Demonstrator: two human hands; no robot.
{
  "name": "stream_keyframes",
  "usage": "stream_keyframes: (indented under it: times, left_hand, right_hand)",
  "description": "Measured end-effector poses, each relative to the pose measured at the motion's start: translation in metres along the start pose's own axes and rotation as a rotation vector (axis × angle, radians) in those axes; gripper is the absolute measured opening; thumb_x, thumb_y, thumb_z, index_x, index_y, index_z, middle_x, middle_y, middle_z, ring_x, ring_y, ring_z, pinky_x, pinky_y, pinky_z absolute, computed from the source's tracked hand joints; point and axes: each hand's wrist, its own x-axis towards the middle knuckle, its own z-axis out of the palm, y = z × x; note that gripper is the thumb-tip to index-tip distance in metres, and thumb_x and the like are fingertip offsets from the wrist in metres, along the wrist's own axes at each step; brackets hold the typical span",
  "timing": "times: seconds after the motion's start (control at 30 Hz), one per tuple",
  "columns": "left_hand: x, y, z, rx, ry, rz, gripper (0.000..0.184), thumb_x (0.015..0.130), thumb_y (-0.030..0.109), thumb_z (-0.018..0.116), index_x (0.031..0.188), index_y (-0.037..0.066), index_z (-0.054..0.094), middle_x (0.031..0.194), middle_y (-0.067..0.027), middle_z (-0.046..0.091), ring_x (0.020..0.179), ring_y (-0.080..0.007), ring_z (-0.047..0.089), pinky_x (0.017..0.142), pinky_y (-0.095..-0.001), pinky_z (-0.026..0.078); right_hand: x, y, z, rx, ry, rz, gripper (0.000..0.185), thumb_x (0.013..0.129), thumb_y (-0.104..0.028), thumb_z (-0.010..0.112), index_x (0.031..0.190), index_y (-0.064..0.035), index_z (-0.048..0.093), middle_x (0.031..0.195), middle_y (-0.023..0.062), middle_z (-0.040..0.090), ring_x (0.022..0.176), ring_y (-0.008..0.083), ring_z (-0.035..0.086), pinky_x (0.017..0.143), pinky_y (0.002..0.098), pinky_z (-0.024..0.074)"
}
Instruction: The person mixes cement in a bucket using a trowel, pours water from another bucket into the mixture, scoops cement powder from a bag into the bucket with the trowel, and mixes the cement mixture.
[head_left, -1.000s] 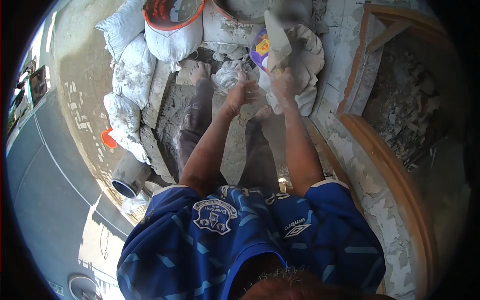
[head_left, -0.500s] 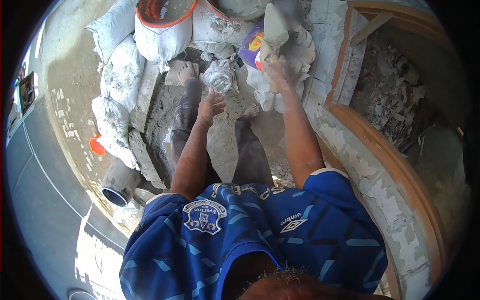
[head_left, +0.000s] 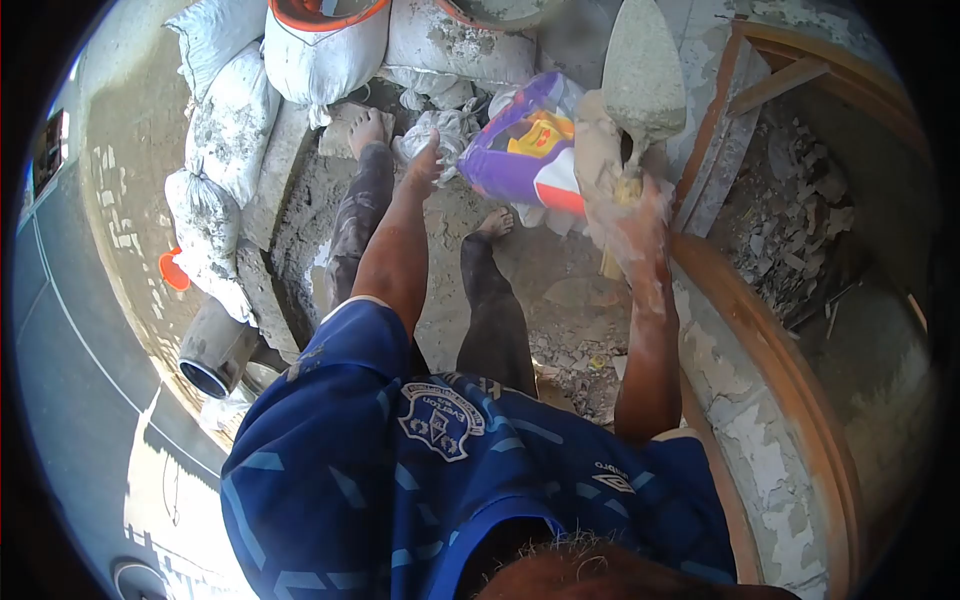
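My right hand (head_left: 642,222) is closed around the handle of a trowel (head_left: 645,75), whose grey, cement-coated blade points up and away. The dusty, bunched edge of a purple bag (head_left: 500,160) with a yellow and red print is against the same hand; whether the fingers also grip it is unclear. To the left, my left hand (head_left: 428,165) reaches forward with its fingers apart and nothing in them. It appears over a crumpled whitish plastic bundle (head_left: 452,130), but contact cannot be made out.
White sacks (head_left: 235,125) line the left and front. An orange-rimmed bucket (head_left: 330,20) and a second container of grey mix (head_left: 505,12) stand at the top. A grey bucket (head_left: 218,345) lies at left. A wooden frame (head_left: 770,330) and rubble (head_left: 795,205) are at right.
My right hand, the trowel and the purple bag have moved right and look larger, with more of the bag showing. My left hand has reached further forward. The view has shifted slightly.
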Motion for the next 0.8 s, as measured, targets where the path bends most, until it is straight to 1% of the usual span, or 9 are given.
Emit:
stream_keyframes:
  times: [0.03, 0.07, 0.1, 0.17, 0.23, 0.33, 0.5, 0.7, 0.8]
  left_hand:
    - [0.0, -0.002, 0.004, 0.003, -0.163, -0.126, 0.113, 0.073, 0.089, 0.047, 0.144, 0.001, 0.041, 0.142, -0.0209, 0.048, 0.136, -0.0366, 0.041, 0.111, -0.0499, 0.031]
    - [0.0, -0.007, 0.01, -0.004, -0.238, -0.176, 0.111, 0.073, 0.087, 0.047, 0.143, 0.001, 0.041, 0.141, -0.0206, 0.048, 0.134, -0.0361, 0.041, 0.109, -0.0495, 0.032]
    - [0.001, -0.009, 0.015, -0.023, -0.255, -0.169, 0.108, 0.074, 0.084, 0.047, 0.142, 0.001, 0.042, 0.139, -0.0203, 0.049, 0.132, -0.0355, 0.042, 0.108, -0.049, 0.033]
    - [-0.008, -0.009, 0.011, -0.073, -0.206, -0.094, 0.103, 0.075, 0.08, 0.048, 0.141, 0.001, 0.043, 0.135, -0.0196, 0.05, 0.127, -0.0345, 0.043, 0.104, -0.0481, 0.034]
    - [-0.023, 0.001, -0.001, -0.142, -0.109, 0.039, 0.098, 0.077, 0.076, 0.048, 0.139, 0.001, 0.044, 0.132, -0.019, 0.051, 0.123, -0.0335, 0.045, 0.101, -0.0472, 0.035]
    - [-0.06, 0.025, -0.025, -0.218, 0.007, 0.26, 0.09, 0.078, 0.07, 0.049, 0.137, 0.002, 0.046, 0.127, -0.018, 0.053, 0.117, -0.0319, 0.047, 0.096, -0.0458, 0.037]
    - [-0.186, 0.053, -0.025, -0.237, 0.075, 0.641, 0.077, 0.082, 0.059, 0.05, 0.133, 0.002, 0.048, 0.118, -0.0164, 0.056, 0.106, -0.0294, 0.05, 0.088, -0.0435, 0.04]
    - [-0.378, 0.08, 0.007, 0.027, 0.245, 1.15, 0.061, 0.085, 0.046, 0.052, 0.129, 0.003, 0.052, 0.107, -0.0145, 0.06, 0.093, -0.0263, 0.055, 0.079, -0.0408, 0.044]
    - [-0.444, 0.104, 0.014, 0.202, 0.374, 1.387, 0.054, 0.087, 0.04, 0.052, 0.126, 0.003, 0.054, 0.102, -0.0135, 0.061, 0.087, -0.0248, 0.057, 0.074, -0.0394, 0.046]
  right_hand:
    - [-0.008, 0.001, -0.006, 0.062, -0.054, 0.03, 0.047, 0.072, -0.02, 0.074, 0.11, 0.0021, 0.059, 0.097, 0.0236, 0.067, 0.089, 0.0363, 0.067, 0.078, 0.0409, 0.052]
    - [-0.018, -0.001, -0.01, -0.001, -0.062, 0.038, 0.05, 0.071, -0.019, 0.076, 0.111, 0.004, 0.058, 0.096, 0.0228, 0.068, 0.088, 0.0336, 0.068, 0.078, 0.0404, 0.0526]
    - [-0.026, -0.006, -0.014, -0.062, -0.072, 0.041, 0.053, 0.069, -0.019, 0.077, 0.111, 0.006, 0.057, 0.096, 0.0219, 0.068, 0.088, 0.031, 0.069, 0.077, 0.0398, 0.0531]
    - [-0.046, -0.021, -0.016, -0.062, -0.083, -0.015, 0.054, 0.069, -0.02, 0.079, 0.112, 0.0058, 0.057, 0.096, 0.022, 0.068, 0.089, 0.0315, 0.069, 0.078, 0.0399, 0.0531]
    - [-0.058, -0.031, -0.015, -0.064, -0.092, -0.059, 0.056, 0.069, -0.021, 0.08, 0.113, 0.0057, 0.057, 0.096, 0.022, 0.068, 0.09, 0.0321, 0.069, 0.079, 0.04, 0.053]
    - [-0.072, -0.052, -0.013, -0.197, -0.16, -0.17, 0.042, 0.075, -0.017, 0.073, 0.109, 0.0009, 0.057, 0.094, 0.0263, 0.067, 0.092, 0.043, 0.065, 0.079, 0.0456, 0.0513]
    - [-0.083, -0.101, -0.03, -0.24, -0.262, -0.397, 0.036, 0.074, -0.013, 0.07, 0.105, 0.0005, 0.057, 0.088, 0.0248, 0.066, 0.088, 0.0445, 0.064, 0.076, 0.0485, 0.0501]
    - [-0.089, -0.204, -0.062, -0.188, -0.356, -0.602, 0.035, 0.073, -0.013, 0.069, 0.103, 0.0026, 0.058, 0.088, 0.0281, 0.065, 0.09, 0.0439, 0.064, 0.078, 0.047, 0.0504]
    - [-0.082, -0.245, -0.062, -0.238, -0.233, -0.932, 0.033, 0.075, -0.015, 0.067, 0.101, 0.0042, 0.061, 0.09, 0.0275, 0.066, 0.085, 0.0429, 0.065, 0.077, 0.0454, 0.0518]
